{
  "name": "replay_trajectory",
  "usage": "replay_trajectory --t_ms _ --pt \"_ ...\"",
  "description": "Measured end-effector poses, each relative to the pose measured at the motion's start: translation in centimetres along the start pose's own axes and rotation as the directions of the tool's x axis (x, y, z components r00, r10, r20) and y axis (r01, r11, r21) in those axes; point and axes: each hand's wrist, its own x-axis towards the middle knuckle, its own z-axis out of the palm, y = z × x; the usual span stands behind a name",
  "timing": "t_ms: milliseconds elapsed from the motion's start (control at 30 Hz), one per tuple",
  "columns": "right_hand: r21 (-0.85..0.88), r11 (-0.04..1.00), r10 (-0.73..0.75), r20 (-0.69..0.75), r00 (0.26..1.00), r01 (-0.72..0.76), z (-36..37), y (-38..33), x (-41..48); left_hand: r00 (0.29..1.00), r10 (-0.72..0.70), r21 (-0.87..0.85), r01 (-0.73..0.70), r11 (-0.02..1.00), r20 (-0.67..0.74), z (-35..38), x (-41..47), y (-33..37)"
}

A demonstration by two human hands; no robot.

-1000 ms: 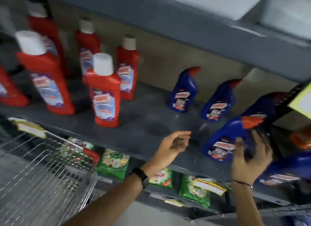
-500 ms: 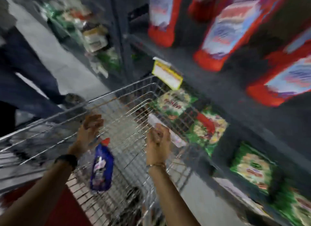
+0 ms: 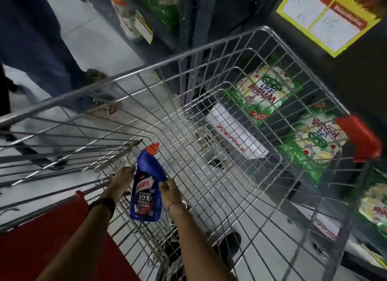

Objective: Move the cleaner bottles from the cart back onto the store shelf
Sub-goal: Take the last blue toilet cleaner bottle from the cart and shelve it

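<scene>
Last visible bottle being picked out of the cart

Only one blue cleaner bottle (image 3: 145, 188) shows inside the wire cart (image 3: 219, 50), lying on its mesh floor, so the job looks nearly finished; the shelf is out of view. The left hand (image 3: 121, 181) and right hand (image 3: 170, 189) press against opposite sides of the bottle, fingers partly curled around it, not yet lifted clear.

A shop aisle, seen from over my cart.

I stand at a wire shopping cart (image 3: 209, 56) on a pale tiled floor (image 3: 88, 35), beside dark metal shelving (image 3: 194, 29) stocked with green detergent packs (image 3: 263, 92); yellow price tags (image 3: 326, 17) hang from the shelf edges, and another person's legs (image 3: 37, 40) pass nearby.
</scene>
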Motion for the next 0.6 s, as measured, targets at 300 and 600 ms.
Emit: replay_trajectory --t_ms 300,600 --pt "0.007 1.0 -0.004 -0.194 0.981 0.005 -5.3 -0.6 -2.3 0.972 -0.009 -0.02 0.014 1.0 0.233 5.3 -8.1 8.3" --pt "0.175 0.919 -0.275 -0.354 0.894 0.352 -16.2 -8.9 -13.9 0.926 0.33 -0.173 -0.301 0.938 0.181 8.5 -21.5 26.4"
